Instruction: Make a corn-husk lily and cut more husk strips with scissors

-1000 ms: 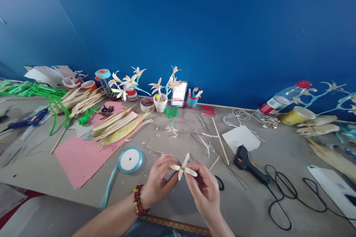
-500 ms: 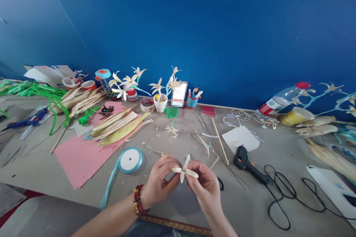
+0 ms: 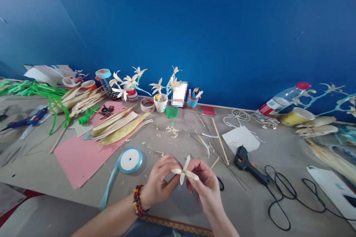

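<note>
A small cream flower (image 3: 184, 172) with four narrow petals is held between both hands, low in the middle of the view. My left hand (image 3: 163, 179), with a red beaded bracelet (image 3: 138, 200) at its wrist, has its fingers closed at the flower's left side. On the right side, my right hand (image 3: 205, 183) pinches at the flower near its right petal. The underside of the flower is hidden by the fingers. Beside my left hand lies a roll of light blue ribbon (image 3: 130, 160) with a loose end.
A black glue gun (image 3: 247, 164) and its looping cord lie to the right. Corn husks (image 3: 119, 126) rest on pink paper (image 3: 80, 155) at left. Cups and husk flowers (image 3: 130, 81) stand along the blue wall. Thin wires and a stick (image 3: 220, 140) lie ahead.
Both hands stay around the flower in nearly the same place. The fingers of my right hand have shifted very slightly, and the flower has barely tilted.
</note>
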{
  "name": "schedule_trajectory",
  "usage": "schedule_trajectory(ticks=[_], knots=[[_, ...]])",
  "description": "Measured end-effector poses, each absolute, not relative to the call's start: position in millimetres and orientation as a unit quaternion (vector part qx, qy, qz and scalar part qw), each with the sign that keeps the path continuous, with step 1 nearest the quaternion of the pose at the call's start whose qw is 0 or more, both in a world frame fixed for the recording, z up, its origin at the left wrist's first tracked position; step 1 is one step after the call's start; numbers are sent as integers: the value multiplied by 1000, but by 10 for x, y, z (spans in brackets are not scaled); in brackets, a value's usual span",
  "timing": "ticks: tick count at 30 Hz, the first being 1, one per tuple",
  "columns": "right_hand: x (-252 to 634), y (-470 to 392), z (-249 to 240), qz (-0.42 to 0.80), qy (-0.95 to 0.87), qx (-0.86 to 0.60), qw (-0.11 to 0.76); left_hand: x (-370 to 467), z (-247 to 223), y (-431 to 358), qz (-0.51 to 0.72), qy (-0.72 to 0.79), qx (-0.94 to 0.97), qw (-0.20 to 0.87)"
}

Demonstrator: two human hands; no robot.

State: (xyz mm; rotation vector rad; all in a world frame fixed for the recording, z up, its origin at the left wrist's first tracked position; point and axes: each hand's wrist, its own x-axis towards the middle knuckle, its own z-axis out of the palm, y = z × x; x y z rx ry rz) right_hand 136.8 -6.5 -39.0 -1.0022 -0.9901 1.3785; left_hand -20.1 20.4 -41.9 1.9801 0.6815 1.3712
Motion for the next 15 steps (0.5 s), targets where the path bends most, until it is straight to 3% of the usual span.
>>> schedule_trajectory(ticks=[8, 15], knots=[[1348, -82, -341, 644, -343, -377, 571, -195, -411, 200, 503, 305, 703, 399], [1365, -75, -341, 571, -410, -453, 549, -161, -473, 253, 455, 300, 472, 693]])
